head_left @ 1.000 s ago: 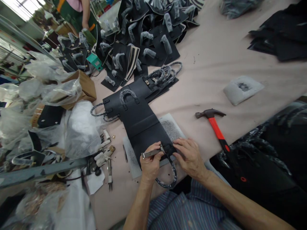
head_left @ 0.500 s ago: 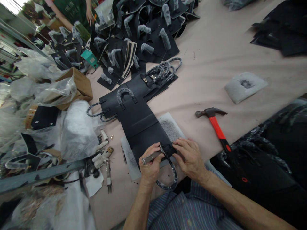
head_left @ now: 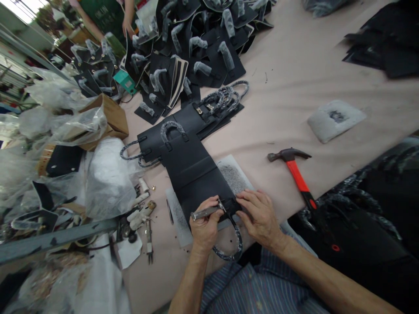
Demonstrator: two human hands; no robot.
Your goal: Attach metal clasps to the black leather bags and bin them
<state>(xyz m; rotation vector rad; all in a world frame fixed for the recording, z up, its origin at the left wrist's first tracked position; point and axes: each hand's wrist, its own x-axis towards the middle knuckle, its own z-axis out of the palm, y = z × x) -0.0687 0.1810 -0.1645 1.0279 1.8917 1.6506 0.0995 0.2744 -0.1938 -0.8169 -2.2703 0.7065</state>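
Observation:
My left hand (head_left: 205, 226) is closed around a metal punch (head_left: 203, 213), a short rod held tilted. The punch's far end meets the edge of a black leather bag panel (head_left: 199, 174), close to one end of a plastic-wrapped handle (head_left: 240, 240) that loops toward me. At the panel's right edge my right hand (head_left: 258, 216) presses with thumb and fingers pinched on the black material by the handle's base. Under the panel lies a pale, scuffed board (head_left: 234, 174). A second wrapped handle (head_left: 173, 126) stands at the panel's far end.
A claw hammer (head_left: 296, 179) with a red and black grip lies at right, near a whitish block (head_left: 336, 121). Black bag parts (head_left: 209, 52) pile up at the back, near a co-worker's hand (head_left: 128, 28). A forked tool (head_left: 149, 242) and plastic bags (head_left: 109, 179) are at left.
The punch in my left hand has tipped slightly, its near end swinging a little to the left and up. My right hand stays at the panel's edge.

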